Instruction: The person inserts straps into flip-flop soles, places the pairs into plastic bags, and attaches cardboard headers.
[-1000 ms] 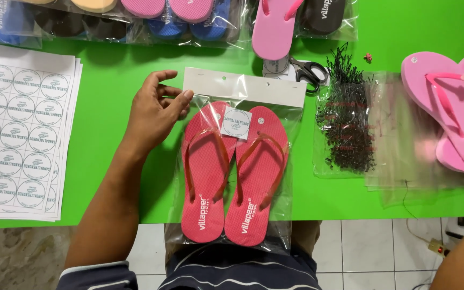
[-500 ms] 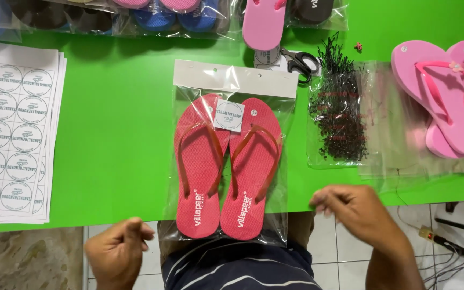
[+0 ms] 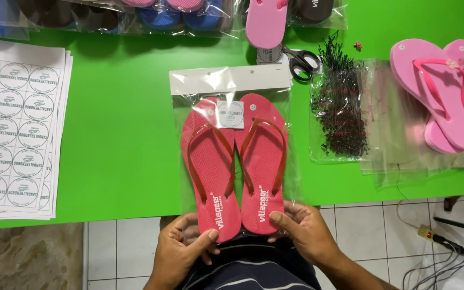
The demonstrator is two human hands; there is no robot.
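Note:
A pair of red flip-flops (image 3: pixel 236 161) lies in a clear plastic bag with a white header strip (image 3: pixel 231 80) on the green table (image 3: pixel 124 139). The bag's heel end hangs over the table's near edge. My left hand (image 3: pixel 183 248) grips the bottom left of the bag, thumb on the left sole. My right hand (image 3: pixel 304 230) holds the bottom right corner, thumb on the right sole.
Sheets of round white stickers (image 3: pixel 12 129) lie at the left. At the right are a heap of black tag pins (image 3: pixel 339 107) on clear bags, scissors (image 3: pixel 302 60) and a pair of pink flip-flops (image 3: pixel 447 96). Bagged sandals (image 3: pixel 135 11) line the far edge. Cables (image 3: pixel 447 241) lie on the tiled floor.
My left hand left the bag's header and dropped below the table edge. Both hands then came up and took hold of the bag's bottom end.

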